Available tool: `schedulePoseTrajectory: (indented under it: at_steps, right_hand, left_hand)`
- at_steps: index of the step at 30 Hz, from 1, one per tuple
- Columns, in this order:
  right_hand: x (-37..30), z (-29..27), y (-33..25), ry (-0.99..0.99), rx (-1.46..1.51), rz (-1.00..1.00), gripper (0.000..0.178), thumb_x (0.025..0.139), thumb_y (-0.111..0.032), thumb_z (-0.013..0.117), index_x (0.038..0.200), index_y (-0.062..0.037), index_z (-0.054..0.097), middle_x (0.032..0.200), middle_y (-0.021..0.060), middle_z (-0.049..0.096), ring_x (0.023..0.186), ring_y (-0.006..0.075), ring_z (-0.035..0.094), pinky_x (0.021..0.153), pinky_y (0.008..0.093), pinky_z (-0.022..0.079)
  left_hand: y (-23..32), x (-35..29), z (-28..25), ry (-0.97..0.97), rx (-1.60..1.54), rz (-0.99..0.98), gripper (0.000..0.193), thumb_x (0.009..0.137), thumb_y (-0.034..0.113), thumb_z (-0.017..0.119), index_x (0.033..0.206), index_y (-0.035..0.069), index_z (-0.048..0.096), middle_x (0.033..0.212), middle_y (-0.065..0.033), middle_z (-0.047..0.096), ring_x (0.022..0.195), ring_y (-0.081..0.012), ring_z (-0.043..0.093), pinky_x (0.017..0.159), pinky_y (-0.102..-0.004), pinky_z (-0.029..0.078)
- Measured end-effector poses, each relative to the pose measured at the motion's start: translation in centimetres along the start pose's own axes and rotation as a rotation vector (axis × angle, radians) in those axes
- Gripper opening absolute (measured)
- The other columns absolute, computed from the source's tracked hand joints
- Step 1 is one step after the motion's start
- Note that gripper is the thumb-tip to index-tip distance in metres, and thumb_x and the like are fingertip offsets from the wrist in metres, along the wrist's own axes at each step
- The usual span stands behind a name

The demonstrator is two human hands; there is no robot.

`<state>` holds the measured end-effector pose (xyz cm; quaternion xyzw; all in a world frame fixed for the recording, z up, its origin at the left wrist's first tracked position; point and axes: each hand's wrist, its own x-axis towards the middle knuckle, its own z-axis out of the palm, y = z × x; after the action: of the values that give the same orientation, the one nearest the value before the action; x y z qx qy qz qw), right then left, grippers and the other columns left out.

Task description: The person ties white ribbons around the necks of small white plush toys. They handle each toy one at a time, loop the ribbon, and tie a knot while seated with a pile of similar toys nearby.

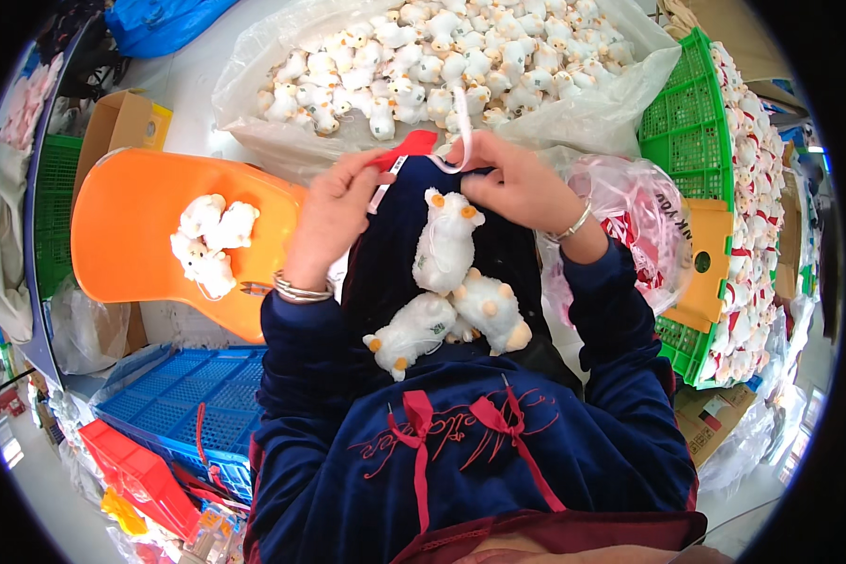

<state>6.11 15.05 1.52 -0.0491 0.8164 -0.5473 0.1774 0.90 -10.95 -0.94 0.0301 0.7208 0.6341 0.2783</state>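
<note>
My left hand pinches a small red fabric piece that has a white ribbon on it. The fingers of my right hand close on the white ribbon, which curls up between the hands. On my lap, below them, lie white plush animals with orange-tan ears and feet: one plush toy stretches toward the hands, a second plush toy rests at the left, and another plush toy sits at the right. Each hand is apart from these toys.
Several plush toys and a small dark tool lie on an orange chair. Ahead, a clear plastic sheet holds a heap of plush toys. A bag of red and white ribbons stands by a green crate. Blue crates are left.
</note>
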Motion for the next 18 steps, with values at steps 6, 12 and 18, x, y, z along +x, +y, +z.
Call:
schedulePoseTrajectory:
  at_steps: [6,12,18]
  right_hand:
    - [-0.5,1.6,1.5,-0.101,-0.469,-0.423,0.061,0.078,-0.008,0.072,0.137,-0.0146,0.056,0.135,0.0131,0.056,0.126,0.0353,0.055,0.109,0.0457,0.041]
    - [-0.3,2.0,0.7,-0.261,-0.579,-0.336,0.027,0.082,-0.012,0.07,0.108,-0.0118,0.062,0.121,0.0127,0.059,0.101,0.0347,0.063,0.086,0.0436,0.05]
    - [-0.4,3.8,1.6,0.015,-0.527,-0.327,0.011,0.09,-0.015,0.063,0.093,-0.0052,0.06,0.103,0.015,0.061,0.093,0.0363,0.063,0.079,0.0436,0.051]
  left_hand:
    - [1.2,-0.6,-2.0,0.019,-0.061,-0.072,0.031,0.101,0.013,0.057,0.13,0.004,0.066,0.103,-0.0036,0.076,0.059,-0.0018,0.052,0.055,-0.0172,0.044]
    - [0.6,0.3,-2.0,0.183,-0.023,0.065,0.019,0.099,0.011,0.063,0.115,0.003,0.07,0.097,-0.0015,0.074,0.07,-0.0033,0.059,0.06,-0.0193,0.048]
    - [-0.7,0.5,-0.7,0.405,0.132,0.369,0.01,0.094,0.009,0.07,0.099,0.0,0.071,0.09,-0.0031,0.07,0.077,-0.0109,0.065,0.068,-0.0247,0.052]
